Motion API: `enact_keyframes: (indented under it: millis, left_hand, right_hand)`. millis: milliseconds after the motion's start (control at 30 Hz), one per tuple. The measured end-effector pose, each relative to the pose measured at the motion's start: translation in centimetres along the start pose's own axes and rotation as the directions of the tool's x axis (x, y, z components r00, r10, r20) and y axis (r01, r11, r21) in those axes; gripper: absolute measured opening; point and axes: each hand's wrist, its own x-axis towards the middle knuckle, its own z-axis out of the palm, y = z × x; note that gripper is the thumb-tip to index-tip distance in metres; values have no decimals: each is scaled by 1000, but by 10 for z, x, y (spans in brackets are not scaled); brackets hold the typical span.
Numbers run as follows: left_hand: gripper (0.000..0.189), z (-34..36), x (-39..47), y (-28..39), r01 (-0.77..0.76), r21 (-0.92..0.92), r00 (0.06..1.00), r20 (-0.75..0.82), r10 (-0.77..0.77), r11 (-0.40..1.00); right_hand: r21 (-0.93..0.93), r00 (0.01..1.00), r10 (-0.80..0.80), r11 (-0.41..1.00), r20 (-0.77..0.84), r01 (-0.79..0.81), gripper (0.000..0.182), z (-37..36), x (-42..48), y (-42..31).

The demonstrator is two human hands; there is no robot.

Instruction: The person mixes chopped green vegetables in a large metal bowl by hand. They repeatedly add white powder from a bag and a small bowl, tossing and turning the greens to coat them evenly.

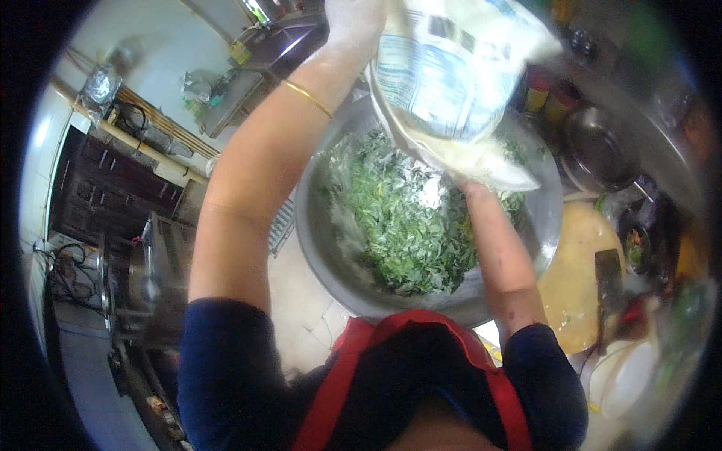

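Note:
A large printed sack (451,79), white and blue, is held tilted, mouth down, over a wide grey metal basin (316,248). My left hand (358,25) is raised at the sack's upper left side, dusted white, with its fingers partly past the top of the picture. Below the sack's mouth, the wrist of my right hand (478,190) shows; the sack hides the fingers. Chopped green leaves (417,248) fill the basin's middle. White powder (431,191) lies in a heap on them, and some coats the basin's inner wall.
Right of the basin lies a round yellowish cutting board (578,270) with a cleaver (609,287) on it. Beyond it stands a dark metal pan (599,146). A white container (623,377) is at the lower right. Pipes (141,144) run along the left wall above dark cabinet doors (107,186).

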Motion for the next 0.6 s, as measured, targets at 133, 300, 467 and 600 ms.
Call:
enact_keyframes:
  millis: [133,300,467,600]
  left_hand:
    - [28,2,-3,20,-47,164,987,159,20,985]
    - [27,-7,7,46,80,143,948,294,-120,986]
    - [30,-65,0,-74,287,-651,921,-13,-389,702]
    - [47,-77,-126,-167,321,-937,796,188,-575,138]
  right_hand:
    - [-64,1000,6,998,3,-6,26,-4,-3,-1]
    - [-269,1000,-19,963,9,21,26,-12,-17,-3]
    - [-946,940,-137,42,314,322,26,-19,-34,-9]
    - [-571,924,-40,-796,380,200,19,-26,-46,-14]
